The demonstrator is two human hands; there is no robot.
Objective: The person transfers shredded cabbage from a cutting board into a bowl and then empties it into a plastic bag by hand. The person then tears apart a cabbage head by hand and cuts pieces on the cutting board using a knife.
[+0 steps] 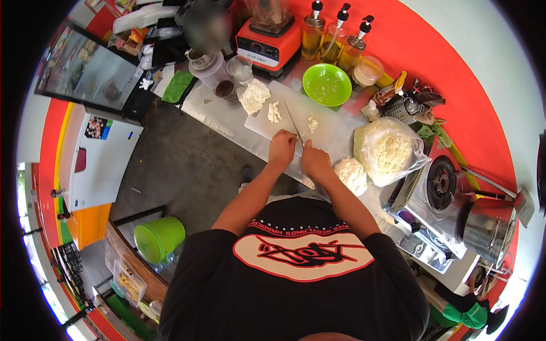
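My right hand (pixel 314 159) is closed around the handle of a knife (pixel 292 120), whose blade points away across the white cutting board (pixel 259 122). My left hand (pixel 282 148) is beside the knife at the board's near edge, fingers curled; whatever they hold is hidden. Left of the blade lies a small pale clump (pixel 273 112). To its right is a little heap of pale chopped bits (pixel 312 123). A crumpled white bundle (pixel 254 96) sits at the board's left end. Another white bundle (pixel 351 176) rests to the right of my right hand.
Behind the board stand a green plate (pixel 327 85), a red blender (pixel 267 45) and pump bottles (pixel 333 42). To the right are a clear bag of pale shreds (pixel 389 150), a gas burner (pixel 441 176) and a steel pot (pixel 488 230). Another person (pixel 463 304) is at lower right.
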